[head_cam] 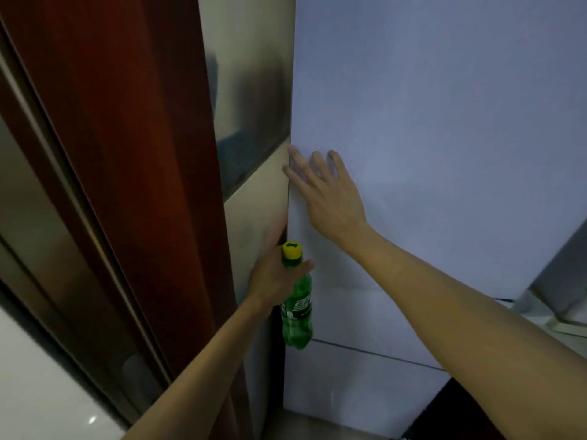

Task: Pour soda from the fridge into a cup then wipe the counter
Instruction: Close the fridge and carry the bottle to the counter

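Observation:
A green soda bottle (298, 315) with a yellow cap hangs upright in front of the pale fridge door (444, 122). My left hand (273, 277) grips it by the neck, just under the cap. My right hand (324, 188) lies flat on the fridge door near its left edge, fingers spread, holding nothing. The door looks shut against the fridge body. No cup or cloth is in view.
A dark red wooden door frame (127, 154) and a tiled wall (251, 90) stand close on the left of the fridge. A lower fridge drawer (365, 385) sits below the door. A grey ledge (565, 281) shows at the right edge.

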The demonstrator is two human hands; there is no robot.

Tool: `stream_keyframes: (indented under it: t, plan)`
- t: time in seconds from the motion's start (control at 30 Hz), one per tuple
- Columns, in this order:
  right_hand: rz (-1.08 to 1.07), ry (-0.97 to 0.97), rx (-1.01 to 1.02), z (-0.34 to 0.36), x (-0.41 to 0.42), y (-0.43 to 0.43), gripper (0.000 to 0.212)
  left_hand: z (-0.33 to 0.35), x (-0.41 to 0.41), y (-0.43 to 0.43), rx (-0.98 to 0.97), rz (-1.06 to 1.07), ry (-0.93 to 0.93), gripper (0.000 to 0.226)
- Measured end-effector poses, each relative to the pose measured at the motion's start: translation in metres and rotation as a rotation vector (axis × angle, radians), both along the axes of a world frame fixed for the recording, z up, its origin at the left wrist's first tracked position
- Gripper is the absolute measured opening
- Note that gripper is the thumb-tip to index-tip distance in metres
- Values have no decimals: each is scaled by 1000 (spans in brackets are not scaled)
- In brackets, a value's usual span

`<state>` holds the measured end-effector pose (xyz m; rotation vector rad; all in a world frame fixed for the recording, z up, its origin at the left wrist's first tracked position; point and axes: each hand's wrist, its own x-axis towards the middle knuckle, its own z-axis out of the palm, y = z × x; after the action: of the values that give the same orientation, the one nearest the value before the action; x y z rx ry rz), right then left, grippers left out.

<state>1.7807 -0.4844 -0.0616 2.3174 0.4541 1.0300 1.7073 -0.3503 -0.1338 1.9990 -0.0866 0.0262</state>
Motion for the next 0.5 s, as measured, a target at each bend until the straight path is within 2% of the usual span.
stream_keyframes:
  t: [0.13, 0.23, 0.33, 0.5]
  plan:
    - [33, 75, 74, -12, 23, -24, 71, 3, 17, -17, 41, 64, -3, 42]
    - [64, 111, 130, -26, 36, -56, 61, 7, 30, -29, 57, 106, 10, 43]
    - [147, 103, 103, -39, 48, -85, 54, 13, 41, -42, 58, 126, -9, 42]
    - [258, 77, 104, -49, 61, -100, 55, 18, 47, -64, -4, 125, -43, 14]
